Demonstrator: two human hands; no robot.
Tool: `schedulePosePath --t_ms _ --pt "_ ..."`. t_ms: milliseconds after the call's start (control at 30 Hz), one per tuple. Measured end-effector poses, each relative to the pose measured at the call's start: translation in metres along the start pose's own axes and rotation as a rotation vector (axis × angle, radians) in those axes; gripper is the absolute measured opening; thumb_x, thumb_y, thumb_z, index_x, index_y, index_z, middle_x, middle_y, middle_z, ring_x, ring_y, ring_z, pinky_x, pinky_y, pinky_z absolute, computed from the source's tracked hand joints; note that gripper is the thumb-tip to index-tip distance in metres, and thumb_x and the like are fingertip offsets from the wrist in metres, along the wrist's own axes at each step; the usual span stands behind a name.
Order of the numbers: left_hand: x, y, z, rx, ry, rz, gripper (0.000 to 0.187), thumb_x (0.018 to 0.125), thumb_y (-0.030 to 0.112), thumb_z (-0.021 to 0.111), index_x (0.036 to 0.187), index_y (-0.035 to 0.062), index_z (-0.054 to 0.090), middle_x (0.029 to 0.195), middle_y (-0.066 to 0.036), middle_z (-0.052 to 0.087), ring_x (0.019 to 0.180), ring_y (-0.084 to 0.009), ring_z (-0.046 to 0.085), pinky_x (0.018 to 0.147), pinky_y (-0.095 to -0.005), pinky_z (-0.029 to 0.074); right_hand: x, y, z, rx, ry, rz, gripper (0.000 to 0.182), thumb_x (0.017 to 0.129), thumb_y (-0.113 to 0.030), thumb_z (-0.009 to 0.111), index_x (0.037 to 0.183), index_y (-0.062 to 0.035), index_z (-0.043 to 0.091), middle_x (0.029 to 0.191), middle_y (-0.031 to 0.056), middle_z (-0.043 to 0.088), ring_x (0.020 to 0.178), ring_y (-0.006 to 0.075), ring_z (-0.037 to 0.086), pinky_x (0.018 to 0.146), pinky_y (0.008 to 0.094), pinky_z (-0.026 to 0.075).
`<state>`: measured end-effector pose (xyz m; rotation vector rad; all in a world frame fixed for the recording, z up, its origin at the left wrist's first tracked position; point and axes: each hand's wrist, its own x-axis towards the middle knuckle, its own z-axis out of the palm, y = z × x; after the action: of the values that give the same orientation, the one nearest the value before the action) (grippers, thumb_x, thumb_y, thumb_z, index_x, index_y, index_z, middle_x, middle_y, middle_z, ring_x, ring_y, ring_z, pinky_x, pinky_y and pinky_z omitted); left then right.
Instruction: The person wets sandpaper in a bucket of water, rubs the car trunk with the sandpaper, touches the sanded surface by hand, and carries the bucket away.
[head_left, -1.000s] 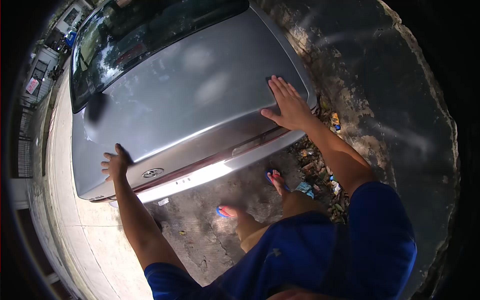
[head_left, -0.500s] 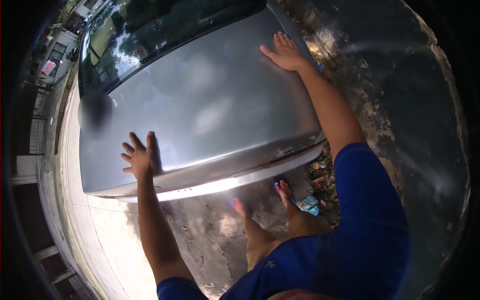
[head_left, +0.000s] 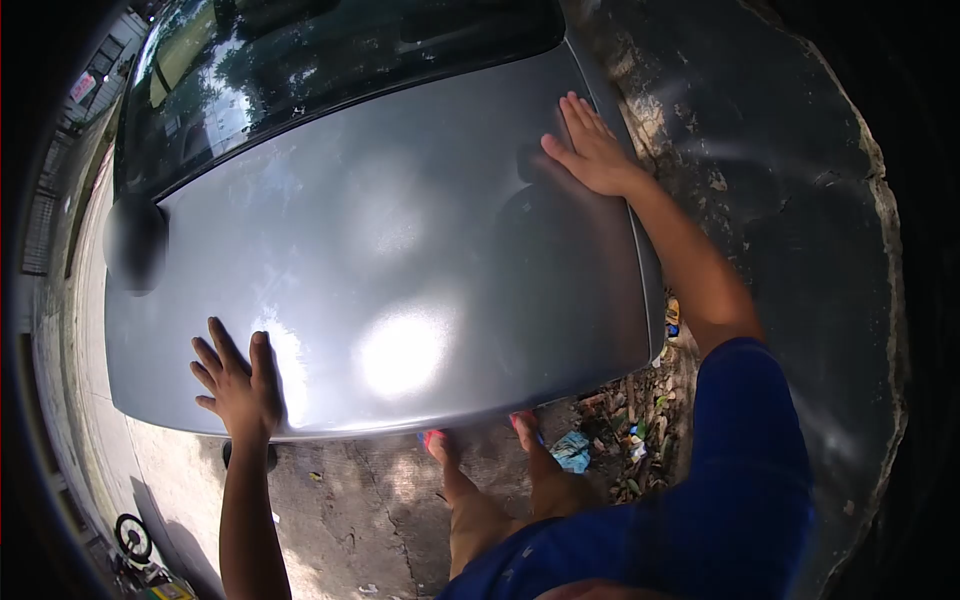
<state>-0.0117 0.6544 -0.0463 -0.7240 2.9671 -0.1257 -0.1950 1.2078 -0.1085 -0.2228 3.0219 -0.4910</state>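
Note:
My left hand (head_left: 240, 400) lies on the near left part of a silver-grey car lid (head_left: 400, 250), fingers spread and pointing away from me. Farther up, near the lid's right edge, my right hand (head_left: 598, 160) rests flat, its thumb held out from the straight fingers. Neither hand holds anything. Bright glare patches cover the middle of the lid, and its front edge hides the bumper and overlaps the tips of my feet (head_left: 524, 430).
Beyond the lid is the car's dark window (head_left: 350, 60). A grey wall (head_left: 790, 260) runs along the right, with leaves and litter (head_left: 635, 440) at its foot. A blue plastic scrap (head_left: 571, 452) lies by my feet. A wheel (head_left: 133, 538) shows at lower left.
The lid looks larger and nearer, and its front edge now covers the bumper that showed before. Both hands stay flat on it, appearing lower in view.

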Motion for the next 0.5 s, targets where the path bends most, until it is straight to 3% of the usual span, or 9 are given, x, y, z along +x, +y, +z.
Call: schedulePosePath --t_ms 67,167,233,333,433,500 --pt "-0.006 0.001 -0.001 -0.015 0.006 -0.004 0.102 0.099 0.086 0.027 0.175 0.0184 0.016 0.179 -0.028 0.012 0.163 -0.0566 0.009 0.122 -0.0813 0.005 0.096 0.022 -0.005 0.072 0.105 0.064 0.113 0.102 -0.085 0.025 0.171 0.0028 0.011 0.181 0.0220 0.008 0.168 0.0335 0.005 0.136 0.0445 0.008" --pt "-0.003 -0.003 0.001 -0.013 0.010 0.014 0.100 0.100 0.084 0.029 0.175 0.0187 0.017 0.178 -0.028 0.013 0.162 -0.0570 0.010 0.122 -0.0816 0.006 0.090 0.014 0.001 0.063 0.095 0.124 0.113 0.102 -0.085 0.023 0.171 0.0029 0.010 0.181 0.0219 0.008 0.168 0.0330 0.004 0.137 0.0444 0.008" --pt "-0.005 -0.003 0.000 0.014 0.010 0.010 0.100 0.100 0.083 0.031 0.175 0.0189 0.016 0.178 -0.028 0.012 0.162 -0.0568 0.009 0.122 -0.0813 0.006 -0.021 -0.020 0.003 0.039 -0.015 -0.039 0.113 0.102 -0.084 0.030 0.171 0.0034 0.010 0.181 0.0225 0.007 0.168 0.0330 0.004 0.137 0.0442 0.007" --pt "-0.003 -0.005 0.005 0.010 0.020 0.023 0.099 0.101 0.082 0.033 0.175 0.0181 0.016 0.179 -0.028 0.010 0.163 -0.0567 0.008 0.122 -0.0806 0.005 -0.240 -0.095 -0.001 -0.054 -0.150 -0.175 0.117 0.100 -0.086 0.027 0.170 0.0060 0.009 0.178 0.0296 0.009 0.166 0.0456 0.009 0.133 0.0598 0.014" --pt "-0.004 -0.005 0.008 0.011 0.048 0.039 0.097 0.103 0.080 0.034 0.175 0.0179 0.016 0.178 -0.028 0.011 0.162 -0.0569 0.008 0.122 -0.0804 0.005 -0.248 -0.090 -0.008 0.011 -0.230 -0.232 0.116 0.101 -0.086 0.025 0.170 0.0067 0.009 0.178 0.0292 0.008 0.166 0.0443 0.008 0.133 0.0592 0.011" --pt "-0.002 -0.005 0.005 0.056 0.016 0.031 0.097 0.103 0.080 0.036 0.175 0.0181 0.016 0.178 -0.029 0.011 0.163 -0.0568 0.008 0.123 -0.0800 0.006 -0.140 -0.054 -0.009 -0.003 -0.113 -0.264 0.106 0.106 -0.077 0.030 0.171 0.0043 0.008 0.179 0.0276 0.006 0.167 0.0422 0.004 0.135 0.0546 0.008"
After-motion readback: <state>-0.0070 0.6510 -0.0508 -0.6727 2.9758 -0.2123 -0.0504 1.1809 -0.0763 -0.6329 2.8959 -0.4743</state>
